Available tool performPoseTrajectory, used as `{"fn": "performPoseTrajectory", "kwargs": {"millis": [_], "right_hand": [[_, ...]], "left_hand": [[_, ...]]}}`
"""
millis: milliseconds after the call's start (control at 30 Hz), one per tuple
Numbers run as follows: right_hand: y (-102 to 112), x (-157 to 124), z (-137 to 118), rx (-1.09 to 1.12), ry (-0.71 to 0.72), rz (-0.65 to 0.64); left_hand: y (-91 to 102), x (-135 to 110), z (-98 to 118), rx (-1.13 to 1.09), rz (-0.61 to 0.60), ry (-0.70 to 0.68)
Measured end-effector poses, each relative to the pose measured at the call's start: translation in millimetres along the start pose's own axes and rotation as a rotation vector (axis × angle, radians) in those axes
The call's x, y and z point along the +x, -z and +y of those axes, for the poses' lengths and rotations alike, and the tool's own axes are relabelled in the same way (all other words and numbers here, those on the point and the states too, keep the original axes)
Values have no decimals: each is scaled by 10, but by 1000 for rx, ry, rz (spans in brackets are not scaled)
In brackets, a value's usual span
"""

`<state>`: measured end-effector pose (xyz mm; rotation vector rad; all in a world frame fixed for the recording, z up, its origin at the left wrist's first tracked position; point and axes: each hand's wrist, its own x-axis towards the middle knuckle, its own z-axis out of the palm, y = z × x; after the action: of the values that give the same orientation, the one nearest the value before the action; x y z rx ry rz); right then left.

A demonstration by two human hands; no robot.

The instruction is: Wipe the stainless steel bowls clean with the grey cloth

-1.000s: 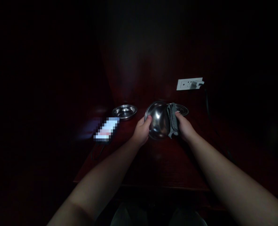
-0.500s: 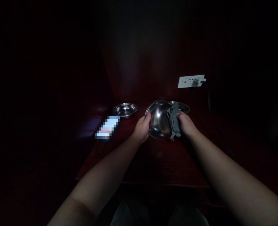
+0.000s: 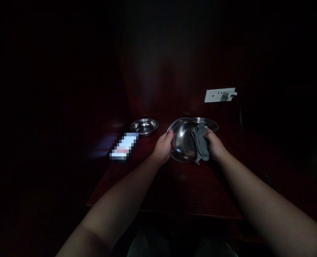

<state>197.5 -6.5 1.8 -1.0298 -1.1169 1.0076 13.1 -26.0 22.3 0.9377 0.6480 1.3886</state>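
Note:
A shiny steel bowl (image 3: 182, 139) is held tilted above the dark red table, its rounded side toward me. My left hand (image 3: 163, 147) grips its left rim, thumb on the near side and fingers behind. On the bowl's right side lies a folded grey cloth (image 3: 202, 142). My right hand (image 3: 214, 143) is closed on this cloth and presses it against the bowl's edge; most of its fingers are hidden behind the cloth.
Another steel bowl (image 3: 144, 127) stands at the back left, and a steel dish (image 3: 211, 124) sits partly hidden behind the held bowl. A lit phone (image 3: 124, 146) with a cable lies left on the table (image 3: 179, 192). A socket (image 3: 219, 95) with a plug is on the wall.
The view has shifted slightly, so everything sits a little lower and further right. Both hands keep their hold on the bowl and cloth, with hardly any other movement.

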Motion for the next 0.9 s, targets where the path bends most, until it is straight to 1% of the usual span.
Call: {"fn": "performPoseTrajectory", "kwargs": {"millis": [167,300,400,533,700,800,900], "right_hand": [[1,-2,15,-4,0,11],[-52,-53,-47,-35,-4,32],[-96,-94,-102,-74,18,55],[-113,-107,-127,-118,53,80],[-102,-97,-116,-160,48,107],[-105,-109,-128,-179,54,103],[-108,-118,-129,-199,50,71]], "left_hand": [[-7,10,-5,7,24,0],[-14,7,1,13,47,12],[-18,3,-3,18,62,27],[-16,8,-18,14,39,24],[1,22,-25,34,42,15],[-2,18,-13,47,26,36],[-15,3,0,34,28,67]]}}
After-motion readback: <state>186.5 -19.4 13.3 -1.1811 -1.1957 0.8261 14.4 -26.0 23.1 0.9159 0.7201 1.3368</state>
